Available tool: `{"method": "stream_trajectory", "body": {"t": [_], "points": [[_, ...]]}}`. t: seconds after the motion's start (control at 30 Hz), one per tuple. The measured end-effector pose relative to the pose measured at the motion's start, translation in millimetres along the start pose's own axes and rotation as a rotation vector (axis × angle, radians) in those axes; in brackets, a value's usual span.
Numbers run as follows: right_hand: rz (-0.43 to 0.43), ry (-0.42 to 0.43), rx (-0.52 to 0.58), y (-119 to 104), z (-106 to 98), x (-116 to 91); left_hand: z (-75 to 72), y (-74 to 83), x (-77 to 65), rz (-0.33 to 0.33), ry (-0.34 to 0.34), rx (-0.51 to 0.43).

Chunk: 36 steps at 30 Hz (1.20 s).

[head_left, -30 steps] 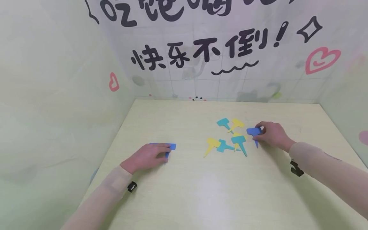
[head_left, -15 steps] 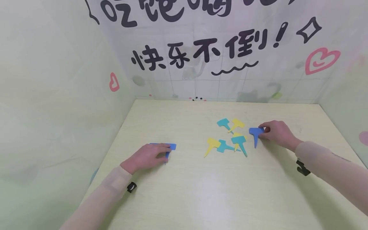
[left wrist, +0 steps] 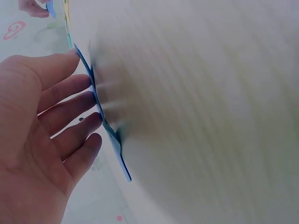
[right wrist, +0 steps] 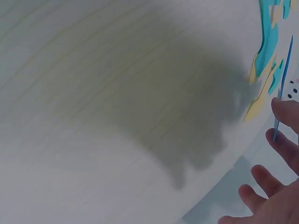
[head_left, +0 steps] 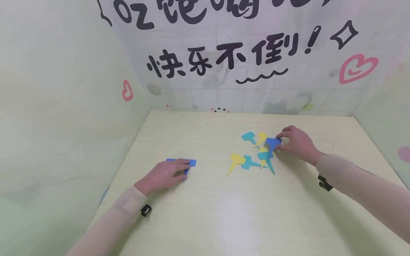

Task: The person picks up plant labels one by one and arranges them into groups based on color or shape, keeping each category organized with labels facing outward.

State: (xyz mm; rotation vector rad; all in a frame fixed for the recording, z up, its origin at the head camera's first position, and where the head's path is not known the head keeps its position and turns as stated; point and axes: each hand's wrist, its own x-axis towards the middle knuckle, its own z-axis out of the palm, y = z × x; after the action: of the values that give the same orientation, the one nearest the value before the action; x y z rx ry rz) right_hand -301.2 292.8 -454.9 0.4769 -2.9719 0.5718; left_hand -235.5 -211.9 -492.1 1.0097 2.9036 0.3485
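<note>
Left hand (head_left: pixel 163 176): reaching in from the lower left; palm down, fingers loosely extended and slightly bent, fingertips and thumb resting against a blue T-shaped tag (head_left: pixel 193 163) lying on the table (head_left: pixel 230 217). Right hand (head_left: pixel 299 144): reaching in from the lower right; raised, thumb and index finger pinching a second blue tag (head_left: pixel 271 144) by its edge, other fingers spread apart. Pinched tag: above the table, over the cluster of yellow and teal tags (head_left: pixel 237 159).

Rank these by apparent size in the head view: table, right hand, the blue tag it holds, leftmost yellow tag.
1. Table
2. Right hand
3. Blue tag and leftmost yellow tag: too alike to rank
</note>
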Motion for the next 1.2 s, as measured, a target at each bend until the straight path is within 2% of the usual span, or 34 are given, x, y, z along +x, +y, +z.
{"method": "stream_trajectory", "body": {"t": [0.2,0.5,0.7,0.93,1.07,1.2], "points": [[-0.037,0.026,-0.004,-26,10,14,2.7,-2.4,0.9,0.014,0.003,0.013],[-0.094,0.005,-0.008,-65,30,38,3.3,-2.9,0.8,0.006,-0.007,0.005],[-0.123,-0.01,0.001,-99,39,54,4.3,-2.4,3.0,0.004,-0.002,0.0],[-0.116,-0.051,-0.02,-139,53,65,3.8,-0.6,3.6,0.012,0.014,-0.008],[-0.142,-0.066,-0.037,-159,61,71,1.7,-0.3,4.0,0.023,0.035,-0.002],[-0.176,-0.076,-0.043,-175,72,72,0.6,-0.9,5.1,0.019,0.029,0.001]]}}
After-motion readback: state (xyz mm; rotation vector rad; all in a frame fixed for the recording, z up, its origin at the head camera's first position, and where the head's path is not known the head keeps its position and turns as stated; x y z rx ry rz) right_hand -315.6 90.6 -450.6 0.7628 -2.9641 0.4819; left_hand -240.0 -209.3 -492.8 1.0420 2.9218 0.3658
